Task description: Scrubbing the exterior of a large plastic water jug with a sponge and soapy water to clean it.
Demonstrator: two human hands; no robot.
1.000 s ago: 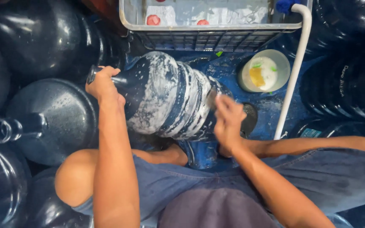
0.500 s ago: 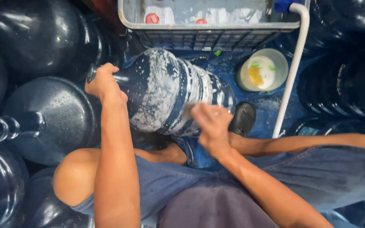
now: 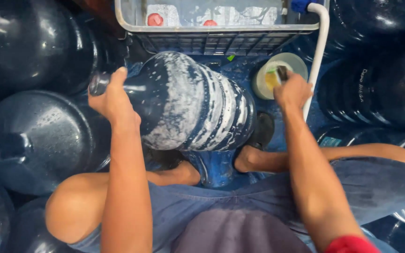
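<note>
Fingers of the left hand (image 3: pixel 113 100) wrap the neck of a big blue water jug (image 3: pixel 188 103) — the jug lies on its side across the person's lap area, tilted, its belly streaked with white soap suds. Fingers of the right hand (image 3: pixel 292 91) are curled around a yellow-and-dark sponge (image 3: pixel 275 77), held just over a small white bowl (image 3: pixel 277 75) that sits on the wet blue floor (image 3: pixel 240 70) beside a white pipe (image 3: pixel 316 51).

By the look of it, the scrubbing of the jug's outside is partly done: suds cover the near side, and the sponge is at the bowl, most likely taking up more soap. The next move would call for bringing the sponge to the jug's wall while the left hand keeps a firm hold on the slippery neck and turns the jug, so the dark, unsoaped patches come up.

More dark jugs (image 3: pixel 38 136) crowd both sides, and a grey crate (image 3: pixel 212 35) stands beyond.
</note>
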